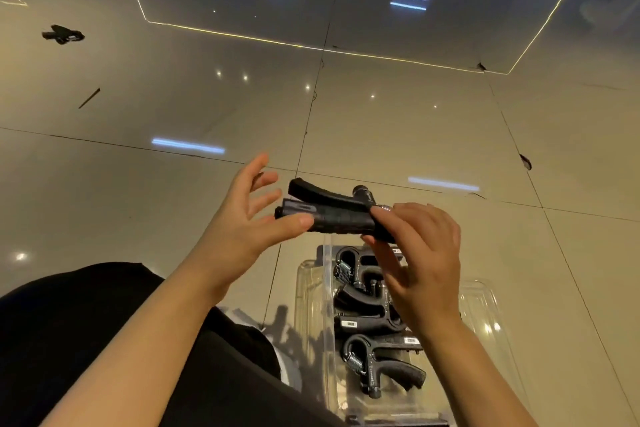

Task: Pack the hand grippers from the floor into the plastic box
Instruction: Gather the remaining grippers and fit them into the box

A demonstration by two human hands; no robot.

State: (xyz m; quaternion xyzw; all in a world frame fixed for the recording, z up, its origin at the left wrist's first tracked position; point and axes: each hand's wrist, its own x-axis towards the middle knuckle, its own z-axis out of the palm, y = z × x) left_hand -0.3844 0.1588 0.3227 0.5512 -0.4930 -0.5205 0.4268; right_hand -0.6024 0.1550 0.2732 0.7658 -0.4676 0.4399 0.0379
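Observation:
A black hand gripper is held in the air above the far end of the clear plastic box. My right hand pinches its spring end between thumb and fingers. My left hand has its fingers spread, and its thumb touches the end of the gripper's handles. Inside the box lie several black hand grippers with metal springs. Another black hand gripper lies on the floor far to the left.
Glossy beige floor tiles reflect ceiling lights. A thin dark stick lies on the floor at the left. My black-clad leg fills the lower left, next to the box.

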